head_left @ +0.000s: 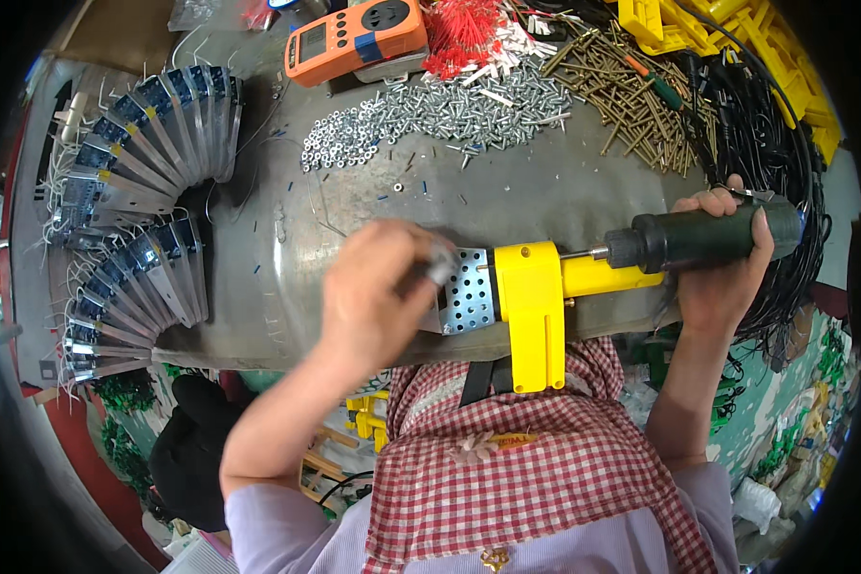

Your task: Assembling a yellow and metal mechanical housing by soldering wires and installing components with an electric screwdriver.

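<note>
Dull, scuffed grey spreads across the desk (564,191), and at its near edge lies a yellow plastic housing (531,320), its lower block overhanging toward the checked apron (507,478). Against its left side sits a shiny metal plate (471,297) punched with rows of round holes. From the right, the thin bit of a dark green power screwdriver (713,239) reaches the housing. Beyond, loose silvery nuts (340,139) and short screws (488,107) form a heap, with long brass-coloured screws (631,110) beside it and tangled black cables (784,258) farther right. Circuit boards (143,143) fan out at left. The right hand (719,287) comes up from below, fingers wrapped around the screwdriver's barrel. The left hand (373,287) is blurred beside the plate, fingers bent near a greyish smear; whether they grip anything, I cannot tell.
</note>
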